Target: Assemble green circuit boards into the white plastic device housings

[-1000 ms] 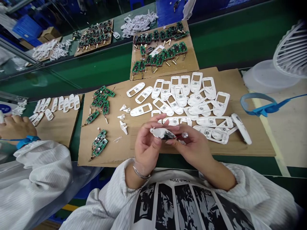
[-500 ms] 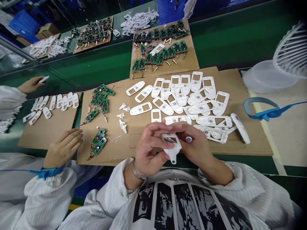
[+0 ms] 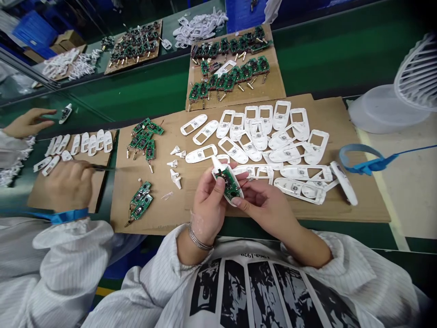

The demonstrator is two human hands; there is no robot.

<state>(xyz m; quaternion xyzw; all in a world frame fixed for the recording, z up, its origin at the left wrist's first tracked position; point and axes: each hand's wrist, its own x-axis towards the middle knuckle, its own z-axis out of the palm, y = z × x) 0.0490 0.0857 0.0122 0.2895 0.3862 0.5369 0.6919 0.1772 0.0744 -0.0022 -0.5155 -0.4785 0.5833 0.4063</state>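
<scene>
My left hand (image 3: 208,200) and my right hand (image 3: 266,205) together hold a white plastic shell with a green circuit board (image 3: 227,180) seated in it, board side up, just above the near edge of the cardboard sheet (image 3: 164,214). Fingers of both hands are closed around the piece. Behind my hands lie several white shell halves (image 3: 273,136). Loose green circuit boards (image 3: 143,141) and small white tips (image 3: 175,175) lie to the left.
A co-worker on the left has one hand (image 3: 70,182) holding tweezers over a cardboard with white shells (image 3: 82,143), the other hand (image 3: 27,120) farther back. Another cardboard with circuit boards (image 3: 232,68) sits behind. A blue wrist strap (image 3: 365,157) and white fan (image 3: 416,77) are right.
I have turned the shell over in my hands, so the green board now faces up. The co-worker's near hand moved left onto the cardboard with tweezers.
</scene>
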